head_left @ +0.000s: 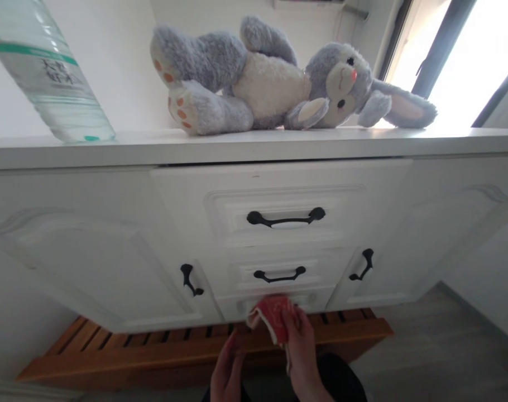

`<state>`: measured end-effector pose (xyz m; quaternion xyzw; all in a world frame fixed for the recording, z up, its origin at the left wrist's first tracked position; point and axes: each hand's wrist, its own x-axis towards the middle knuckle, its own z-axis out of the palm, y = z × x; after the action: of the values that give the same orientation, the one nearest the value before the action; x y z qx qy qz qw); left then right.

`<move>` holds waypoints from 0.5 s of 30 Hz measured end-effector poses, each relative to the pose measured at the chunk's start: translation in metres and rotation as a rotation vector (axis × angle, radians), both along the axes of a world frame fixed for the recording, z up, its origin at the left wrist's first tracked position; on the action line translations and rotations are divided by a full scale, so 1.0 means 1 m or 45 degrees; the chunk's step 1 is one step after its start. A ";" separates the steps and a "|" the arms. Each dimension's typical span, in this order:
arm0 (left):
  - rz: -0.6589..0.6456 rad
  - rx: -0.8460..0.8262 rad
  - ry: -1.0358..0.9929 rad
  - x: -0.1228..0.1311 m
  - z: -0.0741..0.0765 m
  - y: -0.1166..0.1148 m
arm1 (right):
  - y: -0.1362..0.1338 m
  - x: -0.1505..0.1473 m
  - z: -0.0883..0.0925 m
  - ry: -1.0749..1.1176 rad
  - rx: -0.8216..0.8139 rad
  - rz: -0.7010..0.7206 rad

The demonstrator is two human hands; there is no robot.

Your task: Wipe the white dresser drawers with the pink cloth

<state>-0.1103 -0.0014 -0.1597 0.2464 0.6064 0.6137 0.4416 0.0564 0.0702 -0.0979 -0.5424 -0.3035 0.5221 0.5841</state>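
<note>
My right hand (302, 343) is closed on a red cloth with white edging (274, 315), gripping its right side. The cloth hangs folded in front of the lowest drawer and covers much of that drawer's handle. What kind of cloth item it is, I cannot make out. To the left and a little lower, my left hand (228, 365) is apart from the cloth, its fingers stretched out and slightly blurred, with nothing seen in them. Behind both hands stands a white cabinet (178, 223) with a column of drawers.
A slatted wooden bench (153, 357) runs low along the cabinet front. Black handles mark the top drawer (285, 219), the middle drawer (280, 274) and both side doors. On the cabinet top lie a grey plush rabbit (274, 84) and, upright at left, a clear bottle (53, 78).
</note>
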 end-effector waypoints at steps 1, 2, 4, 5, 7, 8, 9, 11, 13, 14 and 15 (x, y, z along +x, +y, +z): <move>0.021 -0.034 -0.066 0.003 -0.008 -0.007 | 0.001 0.017 0.000 -0.326 0.072 -0.061; 0.049 -0.060 -0.122 0.007 -0.014 -0.013 | 0.002 0.031 -0.002 -0.657 0.155 -0.072; 0.071 -0.084 -0.176 0.016 -0.022 -0.021 | 0.008 0.047 -0.007 -1.245 0.327 0.057; 0.070 -0.094 -0.178 0.021 -0.022 -0.024 | 0.011 0.047 -0.010 -1.485 0.388 0.154; 0.064 -0.120 -0.165 0.030 -0.017 -0.026 | 0.016 0.034 -0.015 -1.840 0.437 0.297; 0.053 -0.137 -0.160 0.033 -0.012 -0.026 | 0.017 0.024 -0.017 -1.960 0.424 0.323; 0.045 -0.148 -0.155 0.036 -0.007 -0.025 | 0.018 0.013 -0.019 -2.037 0.407 0.335; 0.034 -0.151 -0.147 0.041 0.003 -0.022 | 0.019 -0.007 -0.023 -2.080 0.440 0.407; 0.029 -0.123 -0.152 0.046 0.012 -0.017 | 0.021 -0.014 -0.027 -2.041 0.560 0.523; 0.024 -0.105 -0.158 0.048 0.017 -0.014 | 0.023 -0.012 -0.028 -2.027 0.617 0.575; 0.014 -0.088 -0.162 0.050 0.022 -0.012 | 0.025 -0.006 -0.030 -2.025 0.648 0.609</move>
<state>-0.0604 -0.0132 -0.1380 0.1882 0.5993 0.6091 0.4841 0.0506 0.0949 -0.1275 -0.5208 -0.8351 0.0129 0.1767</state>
